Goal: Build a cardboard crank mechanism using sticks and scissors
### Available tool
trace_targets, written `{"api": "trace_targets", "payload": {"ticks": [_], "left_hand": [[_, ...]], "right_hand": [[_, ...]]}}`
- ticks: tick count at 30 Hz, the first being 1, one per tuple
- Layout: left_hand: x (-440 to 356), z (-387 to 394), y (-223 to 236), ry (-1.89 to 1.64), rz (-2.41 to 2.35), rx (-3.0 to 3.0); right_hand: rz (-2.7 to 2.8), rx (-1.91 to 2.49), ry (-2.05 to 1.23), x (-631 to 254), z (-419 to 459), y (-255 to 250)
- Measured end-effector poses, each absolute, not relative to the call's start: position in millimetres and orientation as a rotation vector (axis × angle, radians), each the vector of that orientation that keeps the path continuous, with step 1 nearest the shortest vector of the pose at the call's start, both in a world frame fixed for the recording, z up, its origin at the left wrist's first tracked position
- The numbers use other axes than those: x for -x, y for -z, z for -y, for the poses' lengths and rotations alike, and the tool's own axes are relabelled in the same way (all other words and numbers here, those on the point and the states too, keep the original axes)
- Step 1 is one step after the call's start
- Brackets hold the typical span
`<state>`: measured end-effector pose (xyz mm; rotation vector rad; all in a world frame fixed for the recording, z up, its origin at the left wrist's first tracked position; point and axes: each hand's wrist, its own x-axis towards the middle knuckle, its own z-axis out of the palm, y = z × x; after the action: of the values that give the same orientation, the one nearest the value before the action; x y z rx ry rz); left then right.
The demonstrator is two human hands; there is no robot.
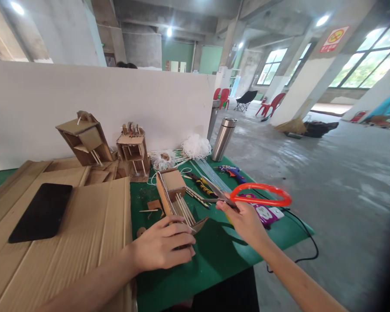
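My right hand (243,219) is closed around the pivot area of a pair of scissors (263,194) with large orange-red handles. Its blades are a little apart and point left over the green table. My left hand (165,242) has its fingers curled over the near end of a small cardboard box (164,195) lying on the table. The thumb side and part of the box are hidden by that hand. Several thin wooden sticks (184,209) lie inside the box's open part. A small cardboard scrap (154,205) is to the left of the box.
Cardboard sheets (97,221) carry a black phone (42,212) at left. Two cardboard models (81,138) stand behind. A steel flask (224,139), white string (196,147), a glue gun (232,172) and a purple power strip (266,214) with a black cable lie right.
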<state>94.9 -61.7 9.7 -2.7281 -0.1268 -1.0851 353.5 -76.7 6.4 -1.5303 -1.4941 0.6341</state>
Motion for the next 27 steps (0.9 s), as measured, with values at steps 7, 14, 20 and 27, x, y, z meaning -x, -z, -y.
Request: {"api": "trace_targets", "payload": {"ticks": [7, 14, 20, 27], "left_hand": [[-99.9, 61.5, -8.5, 1.122, 0.084, 2.703], [-56.3, 57.3, -30.3, 1.021, 0.459, 2.865], [-14.0, 55.9, -27.7, 0.45, 1.084, 2.956], [-26.8, 42.7, -20.1, 0.181, 1.448, 2.779]], "right_hand": [[1.521, 1.458, -0.563, -350.8, 71.9, 6.1], [1.475, 1.48, -0.63, -366.1, 67.0, 8.8], [1.41, 1.426, -0.722, -368.1, 64.5, 7.4], [1.338, 1.371, -0.779, -367.8, 65.1, 1.1]]}}
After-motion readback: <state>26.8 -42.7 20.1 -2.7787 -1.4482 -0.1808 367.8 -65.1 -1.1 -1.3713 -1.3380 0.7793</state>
